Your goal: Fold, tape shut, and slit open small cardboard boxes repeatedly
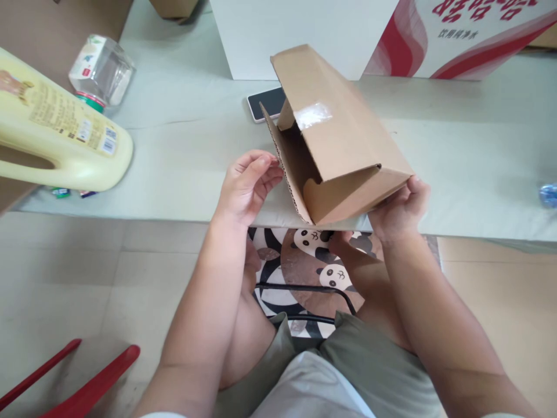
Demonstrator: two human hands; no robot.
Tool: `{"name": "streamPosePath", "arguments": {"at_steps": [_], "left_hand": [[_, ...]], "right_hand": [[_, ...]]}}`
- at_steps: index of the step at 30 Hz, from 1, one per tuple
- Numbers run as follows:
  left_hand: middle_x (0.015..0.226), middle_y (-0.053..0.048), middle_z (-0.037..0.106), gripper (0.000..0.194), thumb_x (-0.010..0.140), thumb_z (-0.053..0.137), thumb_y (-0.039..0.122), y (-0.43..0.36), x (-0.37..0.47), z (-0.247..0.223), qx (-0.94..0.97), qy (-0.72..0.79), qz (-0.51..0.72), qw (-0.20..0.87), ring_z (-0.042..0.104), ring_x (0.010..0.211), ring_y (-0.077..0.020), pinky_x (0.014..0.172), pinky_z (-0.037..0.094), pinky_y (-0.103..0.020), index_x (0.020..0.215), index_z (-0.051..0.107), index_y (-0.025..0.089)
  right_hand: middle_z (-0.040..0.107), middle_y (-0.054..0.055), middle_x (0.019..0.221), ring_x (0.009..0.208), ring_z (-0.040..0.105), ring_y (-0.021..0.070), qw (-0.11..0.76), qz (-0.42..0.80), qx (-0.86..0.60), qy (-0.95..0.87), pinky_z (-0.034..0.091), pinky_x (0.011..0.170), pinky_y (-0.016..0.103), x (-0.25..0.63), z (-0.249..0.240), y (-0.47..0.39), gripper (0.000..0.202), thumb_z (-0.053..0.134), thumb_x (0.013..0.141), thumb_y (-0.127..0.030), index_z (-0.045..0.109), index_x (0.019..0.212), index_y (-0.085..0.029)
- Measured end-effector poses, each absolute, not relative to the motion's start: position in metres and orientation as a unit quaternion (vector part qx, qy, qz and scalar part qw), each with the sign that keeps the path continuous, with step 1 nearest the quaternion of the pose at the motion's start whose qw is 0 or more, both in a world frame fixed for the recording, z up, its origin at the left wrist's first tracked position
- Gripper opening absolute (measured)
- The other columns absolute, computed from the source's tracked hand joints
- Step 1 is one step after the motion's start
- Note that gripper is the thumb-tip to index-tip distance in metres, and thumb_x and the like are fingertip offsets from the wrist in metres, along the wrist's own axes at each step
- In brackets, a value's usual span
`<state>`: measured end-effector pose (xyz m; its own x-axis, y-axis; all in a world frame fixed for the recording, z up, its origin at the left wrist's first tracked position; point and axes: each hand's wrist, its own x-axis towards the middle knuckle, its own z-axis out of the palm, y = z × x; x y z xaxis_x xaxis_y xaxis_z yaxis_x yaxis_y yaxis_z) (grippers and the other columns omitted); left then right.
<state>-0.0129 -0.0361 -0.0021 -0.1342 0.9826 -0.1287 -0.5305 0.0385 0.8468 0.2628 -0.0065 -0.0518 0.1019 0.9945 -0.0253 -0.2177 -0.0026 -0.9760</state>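
Note:
A brown cardboard box (343, 110) is tilted above the front of the table, with its open end facing left. A strip of clear tape shines on its upper flap, and the inside is dark. My right hand (402, 209) grips the box's lower right corner from below, its fingers partly hidden under the cardboard. At the open end, my left hand (250, 186) has its fingers curled, with thumb and fingertips closed at the edge of the left flap (289, 174). Behind the box lies a phone (265, 104) with a dark screen, partly covered by it.
A large white carton (300, 35) and a red-and-white carton (461, 43) stand at the back. To the left are a pale yellow jug (65, 128) and a clear jar (104, 72) lying on its side. A blue object (548, 195) sits at the right edge.

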Motion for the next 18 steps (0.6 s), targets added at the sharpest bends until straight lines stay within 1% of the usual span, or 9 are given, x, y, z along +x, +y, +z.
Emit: {"name": "streamPosePath", "arguments": {"at_steps": [3,6,10,12,16,18], "left_hand": [[0.076,0.003,0.072,0.027,0.069,0.091,0.039,-0.0362,-0.0128,-0.0015,0.278,0.415,0.636,0.589,0.07,0.068,-0.0112,0.068,0.06,-0.024,0.07,0.069,0.022],[0.074,0.003,0.072,0.027,0.071,0.09,0.039,-0.0358,-0.0125,-0.0019,0.283,0.409,0.64,0.586,0.069,0.068,-0.0108,0.068,0.059,-0.024,0.069,0.069,0.022],[0.072,0.003,0.07,0.025,0.075,0.088,0.035,-0.0347,-0.0108,-0.0022,0.281,0.413,0.642,0.581,0.068,0.064,-0.0096,0.067,0.058,-0.024,0.069,0.068,0.022],[0.071,0.003,0.069,0.024,0.077,0.087,0.033,-0.0341,-0.0098,-0.0019,0.278,0.42,0.644,0.575,0.067,0.063,-0.0092,0.067,0.057,-0.025,0.07,0.068,0.021],[0.069,0.004,0.068,0.026,0.077,0.087,0.035,-0.0333,-0.0088,-0.0027,0.282,0.423,0.652,0.562,0.067,0.062,-0.0096,0.066,0.056,-0.025,0.07,0.066,0.022],[0.069,0.004,0.068,0.028,0.073,0.089,0.038,-0.0332,-0.009,-0.0038,0.283,0.42,0.652,0.565,0.066,0.061,-0.0099,0.065,0.056,-0.026,0.071,0.066,0.022]], "right_hand": [[0.068,0.007,0.113,0.133,0.057,0.0354,0.572,0.526,-0.476,-0.412,0.041,0.121,0.061,0.2627,-0.0514,-0.0061,0.06,0.053,0.07,-0.074,0.068,0.104,-0.027],[0.069,0.006,0.112,0.129,0.06,0.0357,0.577,0.528,-0.475,-0.404,0.04,0.121,0.061,0.2635,-0.0532,-0.0055,0.061,0.055,0.069,-0.074,0.069,0.105,-0.027],[0.07,0.006,0.111,0.119,0.064,0.0345,0.572,0.512,-0.465,-0.44,0.046,0.115,0.06,0.2644,-0.0572,-0.0048,0.064,0.05,0.074,-0.074,0.069,0.114,-0.027],[0.07,0.006,0.111,0.116,0.065,0.034,0.569,0.507,-0.465,-0.449,0.047,0.112,0.059,0.2635,-0.0574,-0.005,0.064,0.05,0.074,-0.073,0.068,0.115,-0.027],[0.07,0.007,0.111,0.119,0.064,0.0353,0.566,0.51,-0.472,-0.444,0.045,0.114,0.061,0.2594,-0.0532,-0.0068,0.063,0.054,0.069,-0.074,0.068,0.109,-0.027],[0.069,0.007,0.111,0.121,0.063,0.0357,0.567,0.517,-0.473,-0.433,0.043,0.116,0.061,0.2578,-0.0517,-0.0075,0.063,0.056,0.068,-0.073,0.068,0.107,-0.026]]}}
